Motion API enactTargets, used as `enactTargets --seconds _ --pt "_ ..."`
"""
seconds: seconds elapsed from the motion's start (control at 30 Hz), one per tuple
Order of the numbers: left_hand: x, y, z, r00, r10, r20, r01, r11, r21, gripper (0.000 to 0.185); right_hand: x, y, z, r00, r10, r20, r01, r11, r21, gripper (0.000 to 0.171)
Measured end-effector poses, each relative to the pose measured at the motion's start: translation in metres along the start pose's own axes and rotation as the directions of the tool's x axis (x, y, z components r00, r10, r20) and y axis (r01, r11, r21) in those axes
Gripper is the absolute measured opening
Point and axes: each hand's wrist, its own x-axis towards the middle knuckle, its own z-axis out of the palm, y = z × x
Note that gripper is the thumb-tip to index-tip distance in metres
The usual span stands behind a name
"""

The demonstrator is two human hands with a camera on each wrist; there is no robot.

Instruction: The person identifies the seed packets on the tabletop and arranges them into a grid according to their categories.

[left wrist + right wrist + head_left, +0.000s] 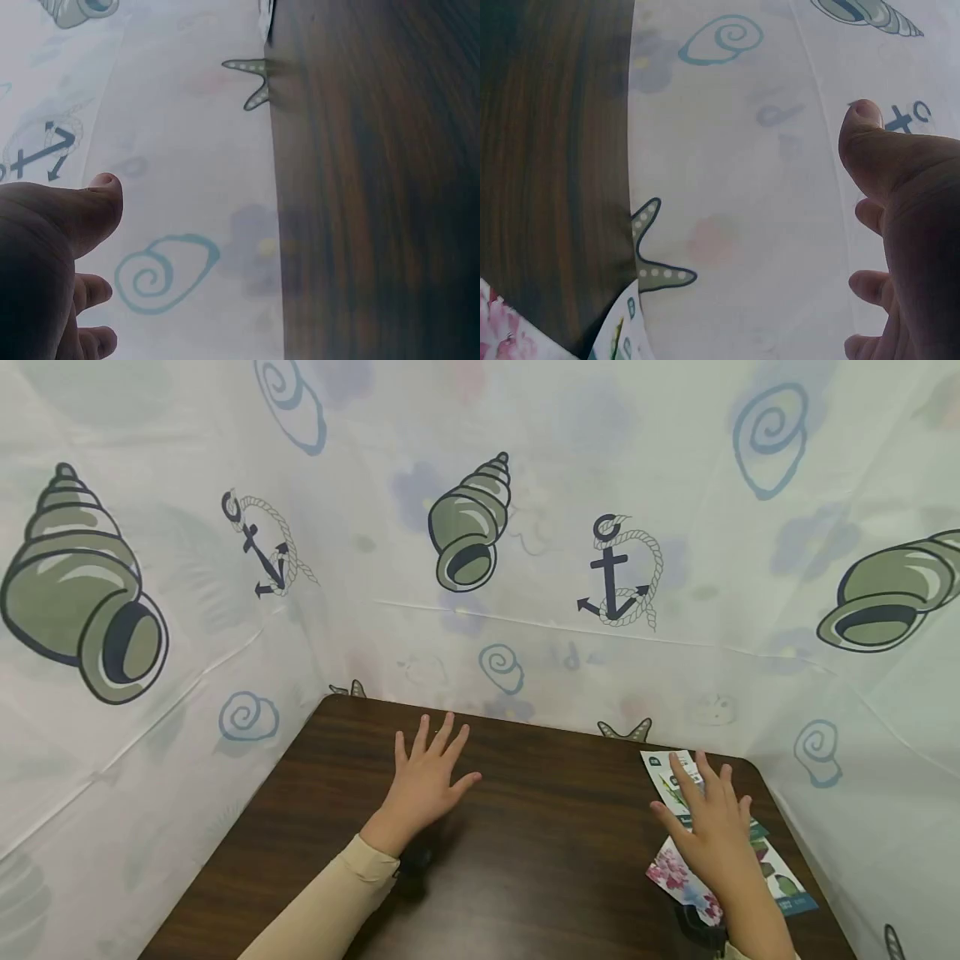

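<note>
Right hand (712,835) rests on seed packets (678,872); left hand (427,781) flat.

A dark wooden table (540,852) stood enclosed by white sheeting (525,635) printed with shells, anchors and spirals.

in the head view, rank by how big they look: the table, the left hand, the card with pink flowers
1. table
2. left hand
3. card with pink flowers, though the right hand covers part of it, so its place after the left hand is unsure.
</note>
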Motion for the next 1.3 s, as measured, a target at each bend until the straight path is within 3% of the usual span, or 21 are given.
enactTargets --seconds 0.4,0.93,1.1,1.3 --pt "-0.004 0.021 0.011 1.0 0.018 0.003 -0.018 0.998 -0.059 0.085 -0.027 0.018 0.009 0.999 0.024 -0.044 -0.023 1.0 0.021 0.084" --pt "-0.011 0.038 0.03 0.998 0.051 0.04 -0.049 0.996 -0.068 0.083 -0.058 0.055 0.023 0.988 0.132 -0.082 -0.131 0.991 0.018 0.078" --pt "-0.007 0.048 0.033 0.996 0.071 0.059 -0.066 0.994 -0.083 0.082 -0.064 0.073 0.021 0.977 0.185 -0.108 -0.184 0.983 0.019 0.077" --pt "-0.001 0.057 0.035 0.993 0.089 0.078 -0.082 0.992 -0.093 0.082 -0.069 0.092 0.029 0.942 0.268 -0.2 -0.248 0.962 0.118 0.063"
